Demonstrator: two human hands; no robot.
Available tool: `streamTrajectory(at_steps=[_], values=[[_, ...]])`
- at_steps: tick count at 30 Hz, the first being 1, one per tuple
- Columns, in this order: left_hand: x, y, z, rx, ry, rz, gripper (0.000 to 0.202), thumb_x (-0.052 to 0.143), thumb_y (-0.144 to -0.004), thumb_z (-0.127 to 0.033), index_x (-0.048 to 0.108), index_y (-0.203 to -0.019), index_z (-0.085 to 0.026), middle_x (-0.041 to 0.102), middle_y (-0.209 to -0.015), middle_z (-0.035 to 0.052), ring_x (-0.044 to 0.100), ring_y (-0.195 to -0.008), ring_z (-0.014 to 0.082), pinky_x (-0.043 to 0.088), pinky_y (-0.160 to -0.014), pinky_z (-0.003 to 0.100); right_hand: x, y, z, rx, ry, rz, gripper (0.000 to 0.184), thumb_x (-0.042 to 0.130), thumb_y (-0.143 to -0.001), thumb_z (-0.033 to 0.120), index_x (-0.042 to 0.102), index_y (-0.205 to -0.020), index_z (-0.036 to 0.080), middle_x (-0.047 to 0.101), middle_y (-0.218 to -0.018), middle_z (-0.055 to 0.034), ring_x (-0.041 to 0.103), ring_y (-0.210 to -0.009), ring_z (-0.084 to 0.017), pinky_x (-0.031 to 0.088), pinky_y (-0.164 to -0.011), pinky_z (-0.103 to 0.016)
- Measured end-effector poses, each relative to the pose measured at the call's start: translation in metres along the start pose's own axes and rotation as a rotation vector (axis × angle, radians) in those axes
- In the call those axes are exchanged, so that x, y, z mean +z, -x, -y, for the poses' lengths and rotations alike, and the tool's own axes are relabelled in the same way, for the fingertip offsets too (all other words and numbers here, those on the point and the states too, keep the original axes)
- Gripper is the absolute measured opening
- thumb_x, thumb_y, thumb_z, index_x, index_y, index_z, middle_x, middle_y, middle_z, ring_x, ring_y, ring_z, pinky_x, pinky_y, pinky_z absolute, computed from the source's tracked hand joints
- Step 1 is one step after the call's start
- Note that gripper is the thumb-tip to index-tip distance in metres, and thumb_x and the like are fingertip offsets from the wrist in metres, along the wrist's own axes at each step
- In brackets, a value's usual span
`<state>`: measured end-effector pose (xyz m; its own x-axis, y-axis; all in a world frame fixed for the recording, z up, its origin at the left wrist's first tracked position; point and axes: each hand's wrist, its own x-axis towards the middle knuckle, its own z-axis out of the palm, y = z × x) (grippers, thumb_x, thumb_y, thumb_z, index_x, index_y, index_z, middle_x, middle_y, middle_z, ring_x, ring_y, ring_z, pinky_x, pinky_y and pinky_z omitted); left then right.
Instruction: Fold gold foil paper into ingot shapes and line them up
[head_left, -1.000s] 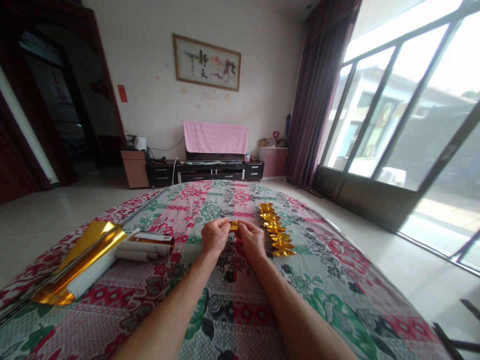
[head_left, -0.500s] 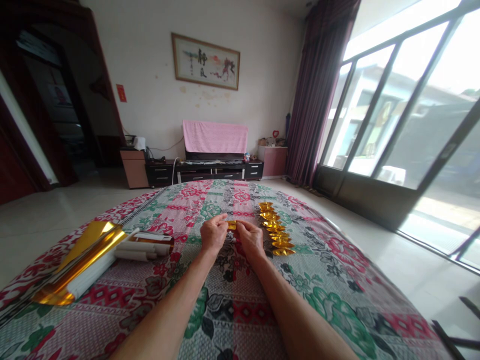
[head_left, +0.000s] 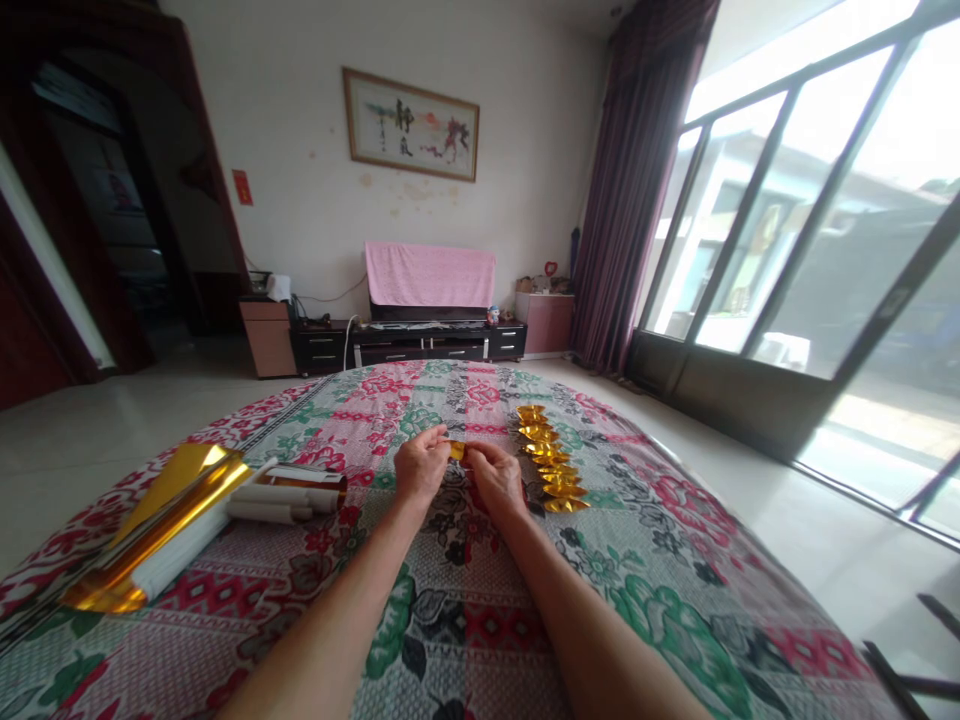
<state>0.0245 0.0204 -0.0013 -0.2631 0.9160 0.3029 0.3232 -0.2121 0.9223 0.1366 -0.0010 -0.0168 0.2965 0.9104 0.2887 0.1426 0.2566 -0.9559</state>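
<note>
Between my two hands, just above the middle of the tablecloth, is a small strip of gold foil paper (head_left: 457, 450). My left hand (head_left: 421, 467) pinches its left end. My right hand (head_left: 495, 476) grips the right end between thumb and fingers. The fingers partly cover the strip, so its full shape is hidden. Right of my right hand, a row of folded gold paper ingots (head_left: 553, 458) runs away from me, one close behind another. Over to the left lie curled sheets of gold foil paper (head_left: 174, 518) and white-backed paper rolls (head_left: 279, 500).
A floral tablecloth (head_left: 465, 620) covers the round table. Beyond it stands a low black TV cabinet (head_left: 420, 345) with a pink cloth (head_left: 430, 274) over the screen. Glass doors (head_left: 787, 220) are on the right, and a dark stool-like frame (head_left: 911, 680) is at the lower right.
Both hands have shifted slightly left with the gold foil paper. A bit more of the strip shows near my left fingers. The ingot row and the rolls stay put.
</note>
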Motion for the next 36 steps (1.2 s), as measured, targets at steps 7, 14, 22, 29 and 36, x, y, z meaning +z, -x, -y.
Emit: streamTrajectory(at_steps=[7,14,22,29,36], values=[[0.001,-0.003,0.002,0.024,0.128,0.005,0.036,0.059,-0.069,-0.024,0.065,-0.105,-0.018,0.07,-0.09,0.0036,0.064,-0.075,0.0139,0.049,-0.069,0.022,-0.002,0.005,0.011,-0.039,0.217,-0.012,0.027,0.052,-0.067,0.035,0.072,-0.075,0.019,0.066,-0.06,0.0011,0.059,-0.06,-0.015,0.044,-0.057,-0.022],[-0.002,0.005,-0.001,0.012,0.046,0.021,0.033,0.062,-0.066,-0.037,0.066,-0.092,-0.017,0.068,-0.082,0.0023,0.061,-0.065,0.0125,0.046,-0.061,0.021,-0.002,0.004,0.013,0.128,0.003,-0.037,0.027,0.057,-0.064,0.037,0.065,-0.077,0.015,0.063,-0.057,0.0003,0.058,-0.051,-0.014,0.043,-0.046,-0.021],[0.0,0.012,-0.005,0.042,0.001,0.182,0.02,0.059,-0.067,-0.035,0.069,-0.072,-0.018,0.068,-0.066,0.0011,0.062,-0.064,0.0149,0.045,-0.058,0.022,0.0,0.003,0.012,0.152,-0.231,0.03,0.022,0.059,-0.063,0.037,0.06,-0.071,0.016,0.062,-0.057,0.0008,0.057,-0.051,-0.013,0.044,-0.045,-0.02],[0.0,0.007,-0.002,0.013,-0.046,0.074,0.018,0.056,-0.07,-0.03,0.067,-0.077,-0.019,0.069,-0.065,0.0009,0.064,-0.062,0.0149,0.045,-0.058,0.022,0.001,0.002,0.005,0.031,-0.107,0.101,0.023,0.06,-0.066,0.037,0.063,-0.073,0.015,0.063,-0.059,0.0004,0.059,-0.054,-0.013,0.045,-0.048,-0.02],[-0.011,0.012,-0.006,0.244,-0.414,0.045,0.016,0.052,-0.074,-0.02,0.068,-0.077,-0.02,0.07,-0.073,0.0031,0.063,-0.07,0.0157,0.044,-0.066,0.023,-0.001,0.003,0.006,-0.089,-0.086,-0.018,0.046,0.06,-0.067,0.032,0.057,-0.111,0.019,0.064,-0.107,-0.0066,0.065,-0.077,-0.015,0.05,-0.065,-0.023]])
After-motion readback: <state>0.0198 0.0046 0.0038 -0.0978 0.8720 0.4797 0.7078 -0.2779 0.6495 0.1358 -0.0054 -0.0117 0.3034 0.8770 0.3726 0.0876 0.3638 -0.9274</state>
